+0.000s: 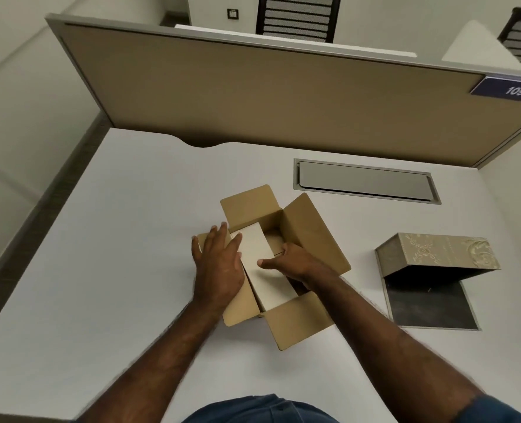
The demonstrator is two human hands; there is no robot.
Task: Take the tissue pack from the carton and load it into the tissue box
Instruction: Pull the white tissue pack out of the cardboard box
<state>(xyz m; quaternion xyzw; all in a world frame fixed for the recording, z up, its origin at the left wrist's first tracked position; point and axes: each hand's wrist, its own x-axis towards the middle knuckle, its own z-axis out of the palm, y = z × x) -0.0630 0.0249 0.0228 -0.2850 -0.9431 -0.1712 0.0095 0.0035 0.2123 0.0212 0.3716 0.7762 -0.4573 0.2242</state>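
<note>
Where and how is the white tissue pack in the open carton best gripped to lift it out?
Probably by its two long sides, from above. The tissue pack lies flat in the carton with its broad face up and flaps spread, so only the top is open. The left hand is at its left edge, the right hand at its right, thumb on top.

I see a grey cable hatch (366, 182) near the desk's (115, 239) far edge, below the partition (253, 96) with sign 109 (514, 90).

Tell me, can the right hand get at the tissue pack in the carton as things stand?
Probably yes. The carton flaps are folded open, and the right hand already rests on the white tissue pack, with nothing covering it.
</note>
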